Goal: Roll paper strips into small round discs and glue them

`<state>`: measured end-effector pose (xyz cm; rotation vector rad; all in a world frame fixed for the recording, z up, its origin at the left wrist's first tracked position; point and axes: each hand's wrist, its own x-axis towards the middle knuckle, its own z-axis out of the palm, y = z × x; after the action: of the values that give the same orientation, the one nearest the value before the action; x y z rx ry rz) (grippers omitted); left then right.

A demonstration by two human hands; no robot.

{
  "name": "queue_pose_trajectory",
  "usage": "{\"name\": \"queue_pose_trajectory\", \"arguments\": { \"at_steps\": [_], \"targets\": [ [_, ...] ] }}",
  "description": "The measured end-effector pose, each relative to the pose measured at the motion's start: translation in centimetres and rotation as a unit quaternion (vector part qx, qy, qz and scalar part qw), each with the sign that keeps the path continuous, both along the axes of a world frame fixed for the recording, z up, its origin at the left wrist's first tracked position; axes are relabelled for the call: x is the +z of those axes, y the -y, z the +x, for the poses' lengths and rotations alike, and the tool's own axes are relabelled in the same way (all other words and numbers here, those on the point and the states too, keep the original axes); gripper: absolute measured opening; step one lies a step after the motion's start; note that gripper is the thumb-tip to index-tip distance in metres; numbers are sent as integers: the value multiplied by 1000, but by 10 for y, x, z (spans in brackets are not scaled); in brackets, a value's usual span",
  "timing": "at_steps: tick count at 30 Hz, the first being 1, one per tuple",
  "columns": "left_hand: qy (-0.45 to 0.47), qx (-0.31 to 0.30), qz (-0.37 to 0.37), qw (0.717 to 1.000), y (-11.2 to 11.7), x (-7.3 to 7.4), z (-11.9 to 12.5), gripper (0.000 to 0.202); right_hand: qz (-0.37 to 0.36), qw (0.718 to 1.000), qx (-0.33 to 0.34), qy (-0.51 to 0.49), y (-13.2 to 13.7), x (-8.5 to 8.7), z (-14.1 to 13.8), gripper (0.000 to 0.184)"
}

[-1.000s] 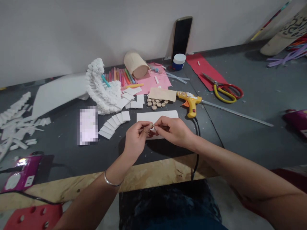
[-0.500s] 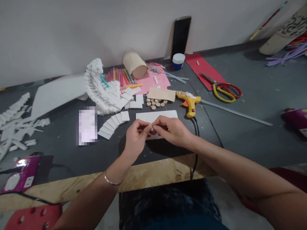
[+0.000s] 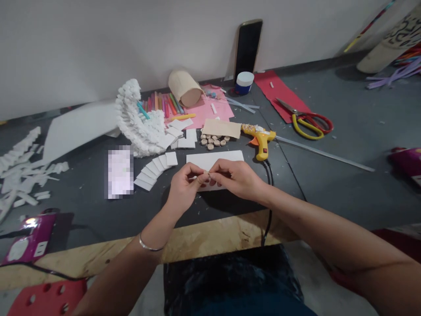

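Fingertips [image 3: 201, 174] of the left hand [image 3: 184, 188] and right hand [image 3: 236, 177] pinch a tiny pale piece [image 3: 208, 175], too small to identify, just above a white sheet [image 3: 213, 160] on the table [image 3: 98, 224]; a yellow glue gun [image 3: 259, 141] lies beyond the right hand, and wooden discs [image 3: 213, 140] lie beyond both hands.

Craft workshop: dark worktable [image 3: 82, 219], hot glue gun [image 3: 261, 140], scissors [image 3: 309, 124], white foam sheet [image 3: 210, 159], foam offcuts [image 3: 23, 175], coloured sticks [image 3: 161, 107], pink paper [image 3: 221, 112].

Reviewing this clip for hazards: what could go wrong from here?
The tiny piece pinched between the left hand and right hand could slip and get lost on the dark tabletop. The black cord of the yellow glue gun passes close to the right wrist, which might snag it.
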<state>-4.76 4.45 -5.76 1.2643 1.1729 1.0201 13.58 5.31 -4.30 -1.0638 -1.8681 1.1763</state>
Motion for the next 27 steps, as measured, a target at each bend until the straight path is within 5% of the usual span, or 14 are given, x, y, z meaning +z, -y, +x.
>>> {"name": "queue_pose_trajectory", "arguments": {
  "at_steps": [27],
  "targets": [
    [-66, 25, 50, 996, 5, 5, 4, 29, 62, 993, -67, 77, -3, -7, 0, 16]
  ]
}}
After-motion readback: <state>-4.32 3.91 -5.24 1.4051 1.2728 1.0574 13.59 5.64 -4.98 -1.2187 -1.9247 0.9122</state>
